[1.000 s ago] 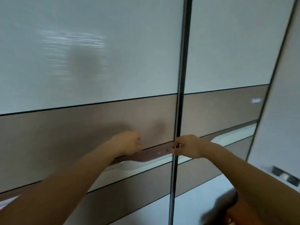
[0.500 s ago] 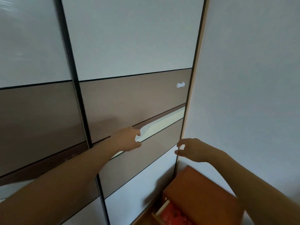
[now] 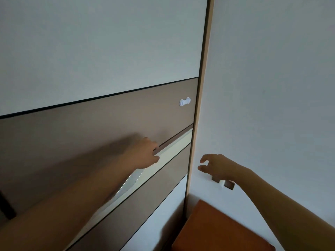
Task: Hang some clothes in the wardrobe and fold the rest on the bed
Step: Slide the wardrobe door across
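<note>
Left hand (image 3: 145,153) outstretched and blurred, fingers bent, right hand (image 3: 216,166) raised, fingers loosely curled, empty

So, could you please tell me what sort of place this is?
Probably a bedroom: a tall panelled wardrobe door with a long recessed handle that the left hand grips, a plain wall beside it, and an orange cabinet below.

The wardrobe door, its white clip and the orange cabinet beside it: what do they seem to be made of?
Wardrobe door: likely laminated board or coated glass; the pale and brown panels are smooth with a faint sheen. White clip: probably moulded plastic, glossy and rounded. Orange cabinet: perhaps painted or laminated wood; it looks flat and matte, with no grain visible.
</note>
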Demonstrator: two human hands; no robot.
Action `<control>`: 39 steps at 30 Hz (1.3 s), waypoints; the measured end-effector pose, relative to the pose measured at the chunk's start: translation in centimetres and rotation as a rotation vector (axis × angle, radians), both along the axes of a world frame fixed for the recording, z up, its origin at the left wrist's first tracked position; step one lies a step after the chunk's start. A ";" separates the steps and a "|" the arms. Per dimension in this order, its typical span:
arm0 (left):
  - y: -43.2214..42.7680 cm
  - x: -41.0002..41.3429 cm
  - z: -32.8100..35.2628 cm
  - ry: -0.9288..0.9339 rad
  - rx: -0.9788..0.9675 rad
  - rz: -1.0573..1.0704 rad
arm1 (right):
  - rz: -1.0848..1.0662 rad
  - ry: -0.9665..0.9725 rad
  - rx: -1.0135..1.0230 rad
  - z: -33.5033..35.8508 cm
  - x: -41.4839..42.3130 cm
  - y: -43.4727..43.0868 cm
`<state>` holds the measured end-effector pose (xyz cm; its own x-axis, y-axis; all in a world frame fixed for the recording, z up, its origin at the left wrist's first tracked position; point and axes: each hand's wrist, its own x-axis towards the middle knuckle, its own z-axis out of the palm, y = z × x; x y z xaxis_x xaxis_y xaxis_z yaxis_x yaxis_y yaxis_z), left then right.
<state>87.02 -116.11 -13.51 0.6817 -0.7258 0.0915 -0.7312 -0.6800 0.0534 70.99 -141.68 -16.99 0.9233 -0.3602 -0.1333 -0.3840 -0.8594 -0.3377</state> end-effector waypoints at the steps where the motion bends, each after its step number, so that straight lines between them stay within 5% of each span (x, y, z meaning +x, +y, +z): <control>1: -0.8 0.9 0.5 -0.006 -0.015 -0.005 | -0.005 -0.013 -0.007 0.2 1.2 -0.6; 12: -10.0 6.7 6.7 -0.358 -0.139 -0.138 | -0.016 -0.248 -0.031 6.0 16.1 -7.9; 21: -16.1 11.7 9.3 -0.699 0.046 -0.045 | 0.111 -0.444 0.007 8.8 28.2 -12.7; 27: -15.4 12.6 8.0 -0.937 0.308 0.005 | 0.152 -0.550 0.070 7.3 30.5 -15.1; 39: -11.4 11.2 7.6 -0.987 0.300 0.022 | 0.246 -0.533 0.049 7.4 29.2 -11.8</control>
